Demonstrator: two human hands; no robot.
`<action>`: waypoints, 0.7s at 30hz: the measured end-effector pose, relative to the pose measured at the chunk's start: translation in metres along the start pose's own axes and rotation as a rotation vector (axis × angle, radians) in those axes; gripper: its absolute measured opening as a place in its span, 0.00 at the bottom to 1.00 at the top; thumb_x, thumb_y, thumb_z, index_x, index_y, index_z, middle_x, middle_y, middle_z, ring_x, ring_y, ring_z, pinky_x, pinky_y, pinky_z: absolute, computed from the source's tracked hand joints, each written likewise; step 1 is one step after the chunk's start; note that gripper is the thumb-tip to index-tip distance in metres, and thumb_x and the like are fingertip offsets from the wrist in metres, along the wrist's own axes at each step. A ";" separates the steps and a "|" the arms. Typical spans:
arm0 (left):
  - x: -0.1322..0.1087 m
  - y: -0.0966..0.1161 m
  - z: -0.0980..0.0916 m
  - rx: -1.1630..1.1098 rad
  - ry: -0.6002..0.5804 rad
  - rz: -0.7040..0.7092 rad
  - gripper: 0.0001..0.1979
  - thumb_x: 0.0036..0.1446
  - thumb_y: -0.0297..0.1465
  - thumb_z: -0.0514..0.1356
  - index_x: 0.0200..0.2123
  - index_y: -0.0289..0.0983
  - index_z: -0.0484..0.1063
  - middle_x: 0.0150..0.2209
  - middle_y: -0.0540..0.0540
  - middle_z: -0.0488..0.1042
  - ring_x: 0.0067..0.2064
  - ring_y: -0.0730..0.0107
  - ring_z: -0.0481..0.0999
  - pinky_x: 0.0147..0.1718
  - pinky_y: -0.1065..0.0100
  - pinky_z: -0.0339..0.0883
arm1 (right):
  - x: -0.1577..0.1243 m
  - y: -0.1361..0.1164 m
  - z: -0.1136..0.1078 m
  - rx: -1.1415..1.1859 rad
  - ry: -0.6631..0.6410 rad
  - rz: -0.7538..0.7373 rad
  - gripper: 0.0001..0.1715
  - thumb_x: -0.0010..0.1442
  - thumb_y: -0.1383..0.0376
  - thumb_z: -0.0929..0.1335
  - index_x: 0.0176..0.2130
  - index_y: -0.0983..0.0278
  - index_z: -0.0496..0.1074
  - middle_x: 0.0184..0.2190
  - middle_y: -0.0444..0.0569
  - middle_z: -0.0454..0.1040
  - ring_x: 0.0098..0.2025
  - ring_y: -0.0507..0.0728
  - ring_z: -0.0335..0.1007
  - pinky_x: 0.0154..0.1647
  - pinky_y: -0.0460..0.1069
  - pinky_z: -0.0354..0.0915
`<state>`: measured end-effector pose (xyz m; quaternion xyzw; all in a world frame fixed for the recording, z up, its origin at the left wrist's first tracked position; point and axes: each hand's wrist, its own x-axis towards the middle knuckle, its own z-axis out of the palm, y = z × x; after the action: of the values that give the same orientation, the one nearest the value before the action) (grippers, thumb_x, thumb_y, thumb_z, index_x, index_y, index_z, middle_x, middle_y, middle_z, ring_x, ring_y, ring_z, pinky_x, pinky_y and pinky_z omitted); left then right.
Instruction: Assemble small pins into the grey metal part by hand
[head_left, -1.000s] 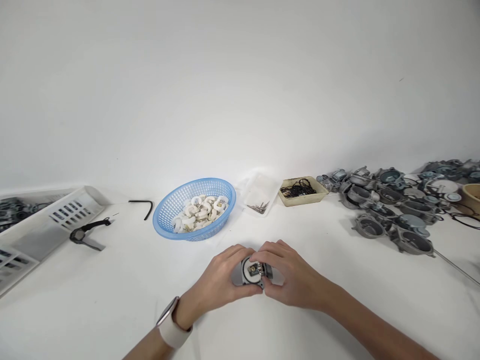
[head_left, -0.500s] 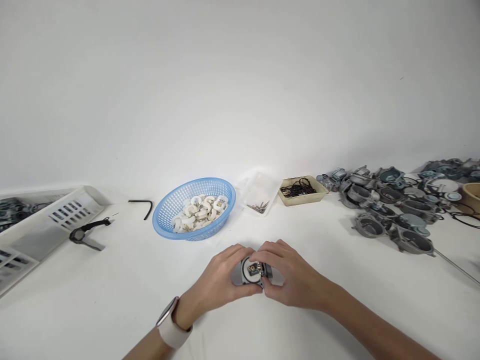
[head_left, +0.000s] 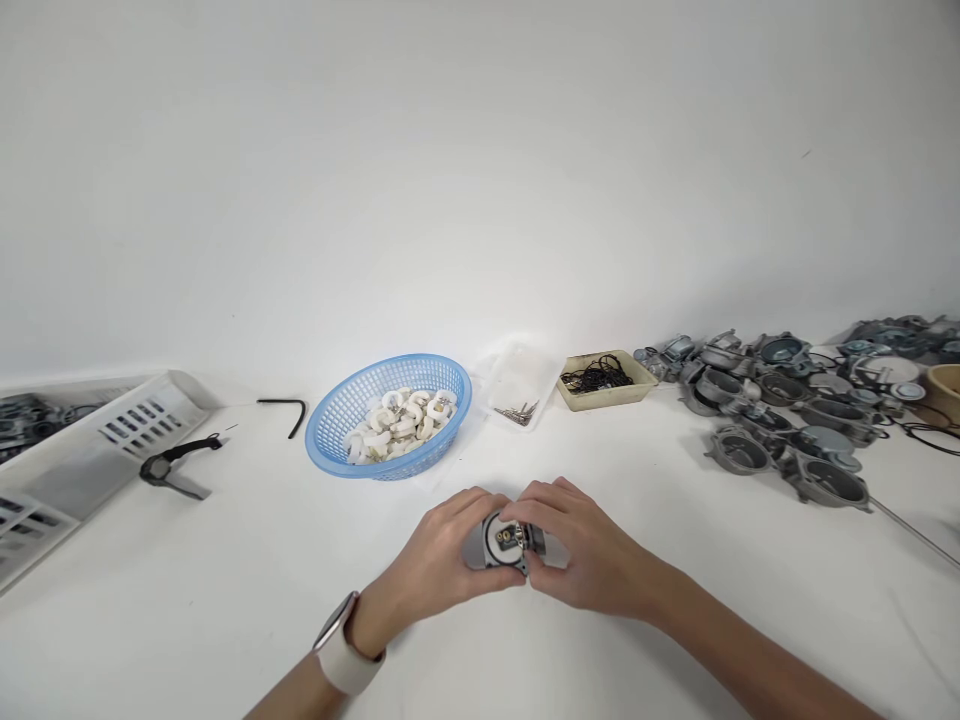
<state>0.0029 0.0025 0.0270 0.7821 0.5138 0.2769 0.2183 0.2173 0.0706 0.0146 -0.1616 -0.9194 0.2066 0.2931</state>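
In front of me a grey metal carburetor body (head_left: 493, 556) is held just over the white table, its round face turned up. A white float, a black ring and brass jets show on that face. My left hand (head_left: 450, 548) is closed round its left side, thumb along the near edge. My right hand (head_left: 581, 550) grips the right side, index finger and thumb pinched in over the edge by the float. Those fingertips partly cover the part, so I cannot tell whether a small pin is between them.
A blue basket (head_left: 322, 455) holds white floats. Behind stand a clear tray (head_left: 517, 372) with small metal pins and a cream tray (head_left: 611, 398) of black rings. Grey metal bowls (head_left: 739, 450) are heaped right. Left are a hex key (head_left: 292, 410), a black-handled tool (head_left: 169, 465) and a white crate (head_left: 90, 465).
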 end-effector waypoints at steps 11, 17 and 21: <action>0.001 0.000 0.002 0.007 0.029 0.000 0.22 0.55 0.43 0.69 0.50 0.43 0.71 0.43 0.48 0.76 0.44 0.61 0.75 0.43 0.62 0.71 | 0.000 0.002 0.000 0.004 0.003 -0.005 0.25 0.55 0.74 0.67 0.52 0.58 0.66 0.40 0.44 0.72 0.38 0.54 0.66 0.44 0.52 0.59; 0.000 0.000 0.001 0.014 0.027 0.001 0.23 0.55 0.42 0.70 0.51 0.44 0.71 0.44 0.48 0.76 0.44 0.61 0.75 0.43 0.62 0.71 | 0.000 0.001 -0.001 0.015 -0.003 -0.004 0.23 0.58 0.74 0.67 0.52 0.58 0.66 0.40 0.46 0.73 0.39 0.55 0.68 0.44 0.53 0.60; 0.001 0.000 0.001 0.005 0.025 -0.001 0.22 0.55 0.42 0.70 0.51 0.44 0.71 0.43 0.48 0.76 0.44 0.61 0.75 0.43 0.62 0.71 | 0.000 -0.001 -0.002 -0.003 -0.017 -0.004 0.26 0.56 0.74 0.67 0.53 0.59 0.66 0.40 0.47 0.73 0.39 0.56 0.68 0.44 0.53 0.61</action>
<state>0.0038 0.0031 0.0258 0.7788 0.5176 0.2852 0.2101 0.2184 0.0708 0.0167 -0.1587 -0.9224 0.2061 0.2856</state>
